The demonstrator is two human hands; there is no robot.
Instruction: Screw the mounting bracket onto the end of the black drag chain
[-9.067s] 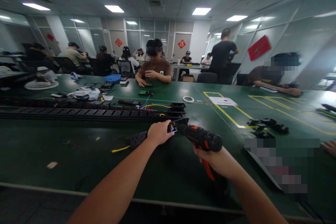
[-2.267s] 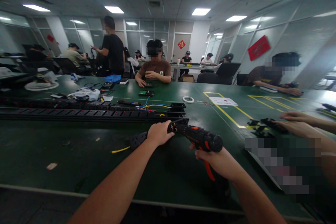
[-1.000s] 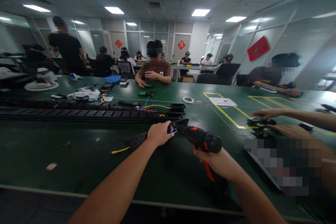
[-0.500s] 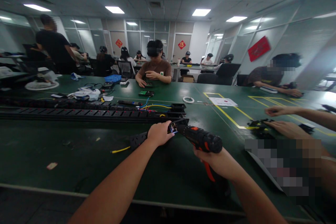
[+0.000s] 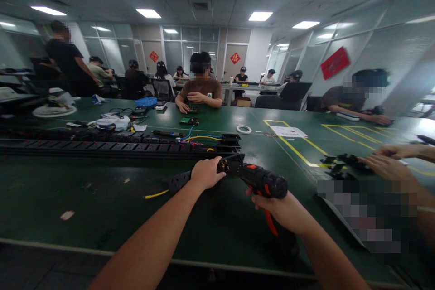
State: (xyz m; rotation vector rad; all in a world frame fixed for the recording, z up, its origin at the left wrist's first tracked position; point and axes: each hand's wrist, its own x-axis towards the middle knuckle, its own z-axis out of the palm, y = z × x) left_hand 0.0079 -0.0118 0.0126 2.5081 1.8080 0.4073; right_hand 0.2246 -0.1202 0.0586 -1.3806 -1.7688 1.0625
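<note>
My left hand is closed around a black power strip near the middle of the green table. A yellow wire sticks out at the strip's left, and its right end shows small metal parts beside my thumb. In my right hand is a black and orange cordless drill, gripped by its handle. The drill's nose points left at the strip's end, close to my left fingers. Whether the tip touches the strip I cannot make out.
Long black power strips lie across the table's left side, with coloured wires at their right end. A white tape roll and a paper sheet lie farther back. At right, a co-worker's hands handle black parts.
The bluish light at the strip's end near the drill nose is gone. My right index finger has loosened a little from the drill's trigger area. The co-worker's hands at right have moved together.
</note>
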